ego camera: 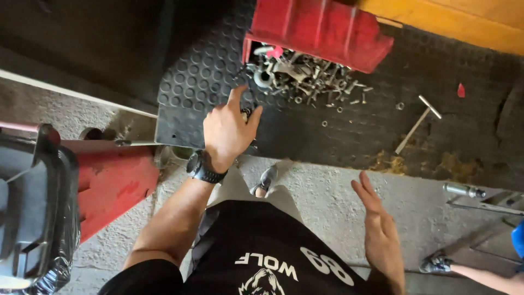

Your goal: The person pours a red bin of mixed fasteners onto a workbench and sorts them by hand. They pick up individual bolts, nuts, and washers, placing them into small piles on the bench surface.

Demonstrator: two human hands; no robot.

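Rough grey concrete floor (322,196) meets a black rubber mat with raised round studs (207,71), its near edge lying as a thick dark slab. On the mat a red ribbed plastic bin (319,27) lies tipped over, and a heap of dull grey metal bolts, nuts and fittings (297,74) spills from its mouth, with a few loose nuts scattered farther out. The left hand (226,131), a black wristwatch (203,168) on its wrist, stretches forward from a bent arm over the mat's near part, palm down, fingers spread and loose around a small dark metal piece at the fingertips; whether it is actually pinched cannot be told. The heap lies just beyond this hand. The right hand (379,229) hangs over the concrete, well apart from the heap, held edge-on with fingers straight, together and empty. A slim T-shaped metal tool with a pale shaft (417,123) lies on the mat to the right, near a small red chip (461,90). A red-painted metal block (112,183) and a black bin with a glossy liner (33,218) stand at the left. Another person's shoe (436,264) shows at lower right.
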